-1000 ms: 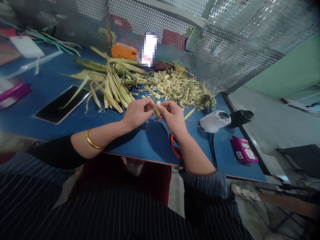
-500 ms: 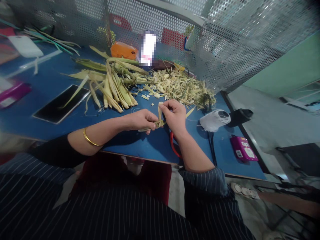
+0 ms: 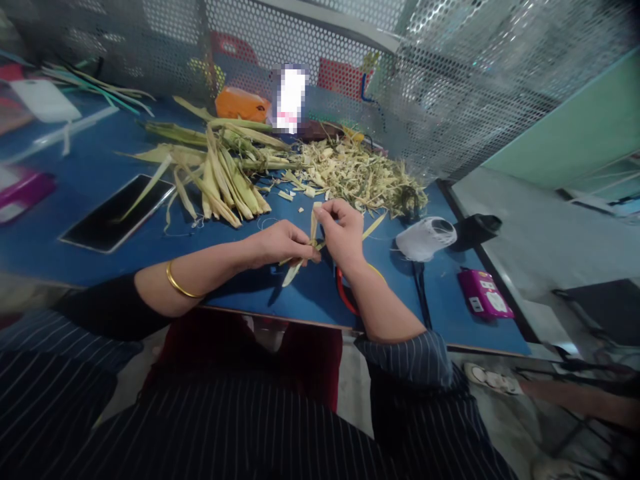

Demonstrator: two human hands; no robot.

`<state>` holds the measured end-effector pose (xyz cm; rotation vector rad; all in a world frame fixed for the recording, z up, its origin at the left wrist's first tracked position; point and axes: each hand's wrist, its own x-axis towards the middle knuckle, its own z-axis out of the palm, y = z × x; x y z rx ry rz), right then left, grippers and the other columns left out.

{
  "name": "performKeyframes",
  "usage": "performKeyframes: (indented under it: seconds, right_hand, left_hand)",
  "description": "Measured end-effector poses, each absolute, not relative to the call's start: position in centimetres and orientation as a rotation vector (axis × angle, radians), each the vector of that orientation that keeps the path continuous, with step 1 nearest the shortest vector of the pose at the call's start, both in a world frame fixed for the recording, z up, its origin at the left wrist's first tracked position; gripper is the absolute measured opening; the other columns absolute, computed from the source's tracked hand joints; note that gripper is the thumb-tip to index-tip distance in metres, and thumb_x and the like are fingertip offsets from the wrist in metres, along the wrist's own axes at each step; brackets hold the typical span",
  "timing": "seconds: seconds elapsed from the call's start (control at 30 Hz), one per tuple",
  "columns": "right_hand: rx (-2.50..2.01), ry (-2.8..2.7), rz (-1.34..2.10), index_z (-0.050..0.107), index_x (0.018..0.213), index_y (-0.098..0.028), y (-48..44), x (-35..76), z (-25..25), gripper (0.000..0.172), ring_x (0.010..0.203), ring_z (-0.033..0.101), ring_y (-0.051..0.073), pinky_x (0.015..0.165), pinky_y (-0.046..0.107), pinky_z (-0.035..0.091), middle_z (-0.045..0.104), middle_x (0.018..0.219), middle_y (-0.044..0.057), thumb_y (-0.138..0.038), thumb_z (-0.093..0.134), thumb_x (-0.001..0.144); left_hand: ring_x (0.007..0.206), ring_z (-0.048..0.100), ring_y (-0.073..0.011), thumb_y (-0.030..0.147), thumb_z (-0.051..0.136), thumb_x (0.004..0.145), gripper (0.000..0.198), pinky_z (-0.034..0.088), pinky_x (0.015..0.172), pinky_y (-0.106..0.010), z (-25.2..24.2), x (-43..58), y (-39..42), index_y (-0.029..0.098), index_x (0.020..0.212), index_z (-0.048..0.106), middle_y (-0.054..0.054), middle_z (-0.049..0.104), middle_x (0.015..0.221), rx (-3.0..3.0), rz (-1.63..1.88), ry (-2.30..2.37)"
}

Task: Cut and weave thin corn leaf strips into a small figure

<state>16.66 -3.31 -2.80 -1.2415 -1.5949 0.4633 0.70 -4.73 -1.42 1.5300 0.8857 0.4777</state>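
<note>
Between my hands is a pale corn husk strip [image 3: 313, 227], with its upper end standing up. My left hand [image 3: 287, 243] is closed on its lower part, and a loose husk end hangs below the fingers. The thumb and fingers of my right hand [image 3: 343, 230] pinch the top of the strip. Another narrow husk piece [image 3: 374, 227] sticks out to the right behind my right hand. Red-handled scissors [image 3: 345, 293] lie on the table, partly hidden under my right forearm.
A bundle of corn husks [image 3: 230, 173] and a heap of husk scraps [image 3: 360, 170] lie beyond my hands. A black phone [image 3: 117, 213] rests at left. White thread spool [image 3: 425, 239], black spool [image 3: 477, 231] and purple packet [image 3: 485, 293] sit at right. A perforated metal screen [image 3: 320, 47] borders the back.
My left fingers have shifted on the husk, and a loose end now hangs below them. A strip now sticks out to the right behind my right hand. The view has shifted slightly.
</note>
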Motion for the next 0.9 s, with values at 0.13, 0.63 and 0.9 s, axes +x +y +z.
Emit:
performKeyframes:
  seconds: [0.13,0.63,0.9]
  right_hand:
    - [-1.315,-1.469,0.557,0.051,0.062,-0.019,-2.8,16.9,-3.5,0.027,0.058,0.038,0.011,0.06,0.026,0.034,0.041,0.057,-0.005,-0.037,0.057,0.082]
    - [-0.726,-2.714,-0.557,0.062,0.095,-0.018,-5.6,15.5,-1.2,0.026,0.085,0.051,0.02,0.086,0.038,0.031,0.062,0.087,0.007,-0.017,0.036,0.096]
    - [-0.735,-2.665,-0.7,0.057,0.088,-0.017,-5.6,15.4,-1.4,0.026,0.079,0.049,0.02,0.081,0.036,0.032,0.06,0.081,0.005,-0.013,0.034,0.097]
  left_hand:
    - [0.046,0.049,-0.0082,0.034,0.072,0.072,0.021,0.032,0.045,-0.021,-1.3,0.6,-4.7,0.014,0.064,0.072,-0.002,0.06,0.052,1.483,0.491,0.906]
    - [0.047,0.043,-0.0058,0.034,0.08,0.058,0.029,0.027,0.042,-0.019,-1.7,0.1,-3.1,0.013,0.058,0.061,0.003,0.052,0.052,1.11,0.955,1.034]
    - [0.047,0.038,-0.005,0.035,0.081,0.059,0.039,0.026,0.043,-0.018,-1.9,0.1,-3.0,0.014,0.05,0.05,0.005,0.043,0.049,1.173,0.975,1.024]
